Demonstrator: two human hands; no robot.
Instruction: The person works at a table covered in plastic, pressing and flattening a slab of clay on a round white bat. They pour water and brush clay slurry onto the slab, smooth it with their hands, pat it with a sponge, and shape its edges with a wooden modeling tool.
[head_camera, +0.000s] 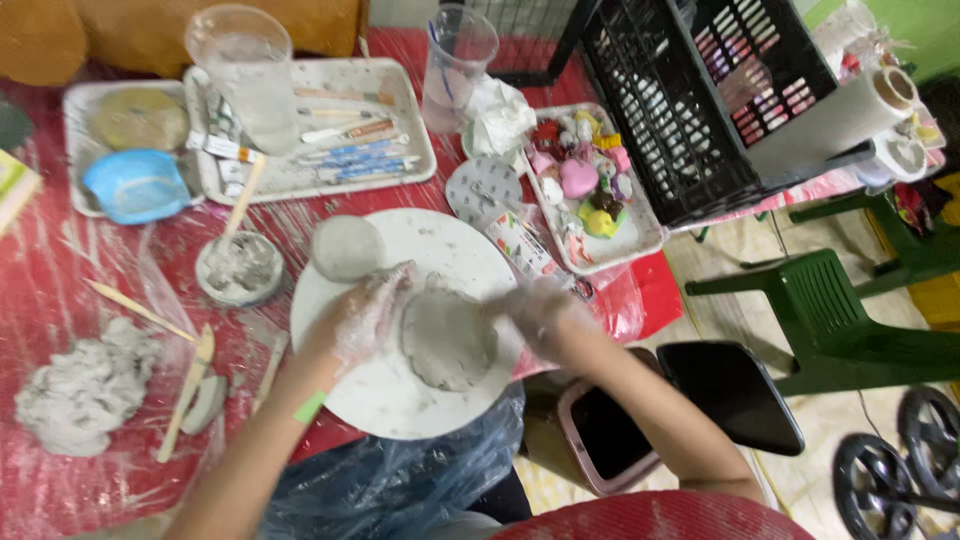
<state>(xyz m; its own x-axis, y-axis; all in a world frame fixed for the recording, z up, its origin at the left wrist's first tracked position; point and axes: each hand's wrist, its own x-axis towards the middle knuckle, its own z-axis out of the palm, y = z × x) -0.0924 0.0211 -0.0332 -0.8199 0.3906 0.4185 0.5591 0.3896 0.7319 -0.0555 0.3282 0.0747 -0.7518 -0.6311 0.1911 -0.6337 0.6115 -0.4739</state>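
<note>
A flat grey clay disc (447, 340) with a wavy edge lies on a round white turntable board (400, 395). My left hand (368, 312), smeared with clay, presses on the disc's left rim. At the disc's right rim, my right hand (535, 310) touches the clay; it is blurred and also clay-covered. A smooth ball of grey clay (346, 247) rests on the board's far left, just beyond my left hand.
A lump of raw clay (85, 392) and wooden modelling tools (190, 385) lie left on the red plastic-covered table. Behind are a small slip dish (238, 268), trays with paint tubes and brushes (330, 140), two clear cups, painted figurines (590, 180), a black crate (700, 100), and green stools right.
</note>
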